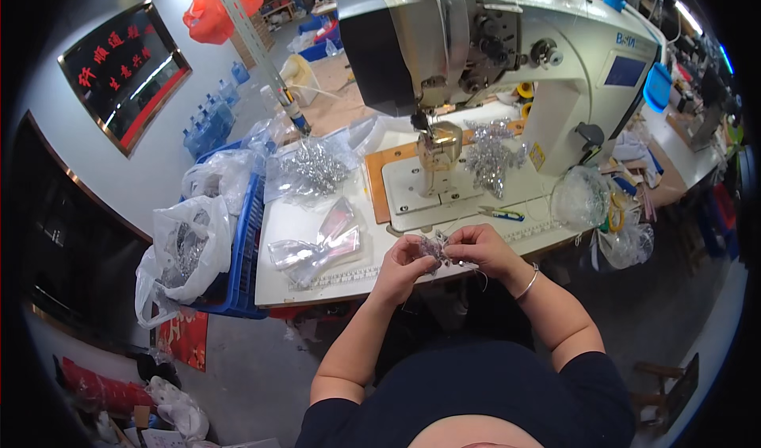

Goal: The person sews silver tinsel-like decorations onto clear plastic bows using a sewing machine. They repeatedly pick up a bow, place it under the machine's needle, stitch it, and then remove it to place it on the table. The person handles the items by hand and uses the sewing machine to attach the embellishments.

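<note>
Near side of sewing machine (583, 32), I see left hand (402, 269) and right hand (487, 250) both pinching small glittery silver piece (435, 247). Looks light, floppy, perhaps snag-prone; best held by edges.

Left hand (401, 267) and right hand (487, 249) pinch close together, forearms (354, 341) angled inward.

And look around here, a dark framed panel (125, 76) gleams on the pale wall (103, 171), blue water jugs (208, 122) cluster nearby, an orange-red plastic bag (214, 8) dangles by a metal post (255, 52), and a red bundle (99, 386) lies on the floor (261, 369)!
</note>
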Action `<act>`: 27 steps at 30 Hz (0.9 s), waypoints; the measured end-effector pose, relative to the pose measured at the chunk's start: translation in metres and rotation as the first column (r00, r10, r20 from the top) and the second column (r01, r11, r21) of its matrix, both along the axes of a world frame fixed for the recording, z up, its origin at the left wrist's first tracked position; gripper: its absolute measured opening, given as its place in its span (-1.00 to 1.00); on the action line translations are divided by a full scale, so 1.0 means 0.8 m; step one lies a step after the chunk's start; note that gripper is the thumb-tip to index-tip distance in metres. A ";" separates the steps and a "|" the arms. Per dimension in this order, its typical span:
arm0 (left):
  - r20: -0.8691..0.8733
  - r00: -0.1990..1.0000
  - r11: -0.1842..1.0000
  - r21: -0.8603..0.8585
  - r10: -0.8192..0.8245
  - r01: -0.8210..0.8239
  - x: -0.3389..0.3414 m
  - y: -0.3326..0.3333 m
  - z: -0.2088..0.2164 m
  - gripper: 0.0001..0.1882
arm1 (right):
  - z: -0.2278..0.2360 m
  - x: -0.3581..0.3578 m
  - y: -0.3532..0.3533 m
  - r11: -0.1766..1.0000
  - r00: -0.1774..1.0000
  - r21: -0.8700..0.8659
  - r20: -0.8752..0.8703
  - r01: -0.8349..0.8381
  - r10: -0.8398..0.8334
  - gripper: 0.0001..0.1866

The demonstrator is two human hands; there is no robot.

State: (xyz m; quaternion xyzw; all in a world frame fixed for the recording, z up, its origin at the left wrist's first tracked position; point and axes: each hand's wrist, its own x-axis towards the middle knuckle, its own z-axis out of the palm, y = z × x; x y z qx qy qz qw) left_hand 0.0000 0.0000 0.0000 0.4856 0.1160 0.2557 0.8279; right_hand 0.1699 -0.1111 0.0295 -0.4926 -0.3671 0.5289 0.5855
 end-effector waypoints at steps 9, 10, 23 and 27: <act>-0.257 0.963 0.977 0.210 0.086 -0.031 0.064 0.093 0.097 -0.61 | 0.041 0.044 0.077 0.989 0.973 0.039 -0.188 0.145 -0.135 -0.92; -0.277 0.959 0.978 0.210 0.065 -0.006 0.074 0.104 0.105 -0.62 | 0.049 0.049 0.081 0.990 0.964 0.026 -0.230 0.141 -0.131 -0.92; -0.425 0.896 0.992 -0.079 -0.125 0.101 0.114 0.152 0.171 -0.82 | 0.114 0.068 0.105 0.976 0.930 -0.159 -0.312 0.150 -0.194 -0.87; -0.413 0.902 0.992 -0.048 -0.124 0.115 0.120 0.155 0.180 -0.85 | 0.111 0.080 0.106 0.981 0.950 -0.053 -0.245 0.186 -0.194 -0.83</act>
